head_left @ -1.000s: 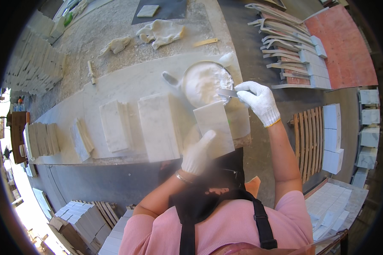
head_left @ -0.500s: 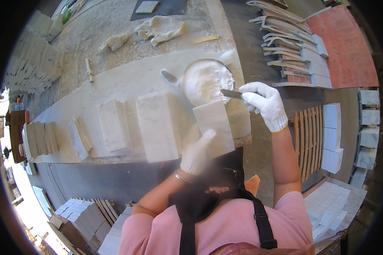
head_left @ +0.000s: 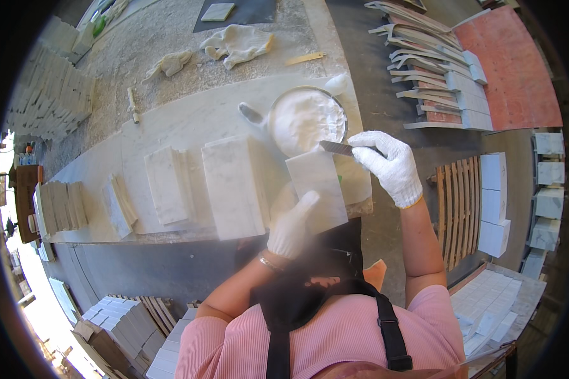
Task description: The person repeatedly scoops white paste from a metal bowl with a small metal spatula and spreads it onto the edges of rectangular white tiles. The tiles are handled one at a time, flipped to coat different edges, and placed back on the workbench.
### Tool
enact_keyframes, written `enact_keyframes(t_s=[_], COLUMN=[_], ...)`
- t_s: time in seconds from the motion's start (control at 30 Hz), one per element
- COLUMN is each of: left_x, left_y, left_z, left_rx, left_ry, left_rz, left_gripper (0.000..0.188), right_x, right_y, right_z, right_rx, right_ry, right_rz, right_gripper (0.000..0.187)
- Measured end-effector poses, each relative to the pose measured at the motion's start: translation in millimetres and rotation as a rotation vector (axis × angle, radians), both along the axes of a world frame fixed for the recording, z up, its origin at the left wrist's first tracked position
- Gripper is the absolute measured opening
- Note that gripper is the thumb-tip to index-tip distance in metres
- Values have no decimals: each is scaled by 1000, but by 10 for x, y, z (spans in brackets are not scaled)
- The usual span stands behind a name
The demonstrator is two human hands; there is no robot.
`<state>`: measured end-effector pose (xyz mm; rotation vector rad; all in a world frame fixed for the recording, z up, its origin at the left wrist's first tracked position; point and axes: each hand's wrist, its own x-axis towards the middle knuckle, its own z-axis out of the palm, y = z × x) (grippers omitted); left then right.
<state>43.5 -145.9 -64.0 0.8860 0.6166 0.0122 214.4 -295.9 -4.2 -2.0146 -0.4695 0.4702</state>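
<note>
My left hand, in a white knit glove, grips a pale marble tile by its left side, with the thumb across its face. The tile is held tilted in front of my apron. In my gloved right hand is a putty knife with a dark, narrow blade. Its tip is at the tile's upper edge, by the near rim of a round bowl filled with white paste. Left of the tile stands a stack of marble tiles; the fingers behind my tile are hidden.
Smaller tile stacks line the table leftward. Beyond the bowl lie crumpled gloves and a yellowish strip. A grey oblong tool lies beside the bowl. Right of the table are a wooden pallet and stacked white blocks.
My right hand has come slightly nearer and to the left. The putty knife's tip has gone from over the paste to the tile's upper edge. My left hand and tile have barely moved.
</note>
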Motion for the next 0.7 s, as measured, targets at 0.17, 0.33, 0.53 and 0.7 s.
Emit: enact_keyframes(t_s=[0.17, 0.33, 0.53, 0.7], left_x=[-3, -3, -10, -5], left_y=[6, 8, 5, 1], left_z=[-44, -55, -43, -51], left_rx=[22, 41, 38, 47], left_ry=[-12, 0, 3, -6], left_rz=[-9, -12, -6, -1], left_gripper=[49, 48, 46, 47], right_x=[-22, -5, 43, 65], right_y=[-9, -18, -78, -57], right_z=[1, -31, -43, -125], right_rx=[-45, -33, 62, 82], right_ry=[-306, -388, 147, 224], right_rz=[71, 58, -37, -36], right_gripper=[20, 20, 21, 20])
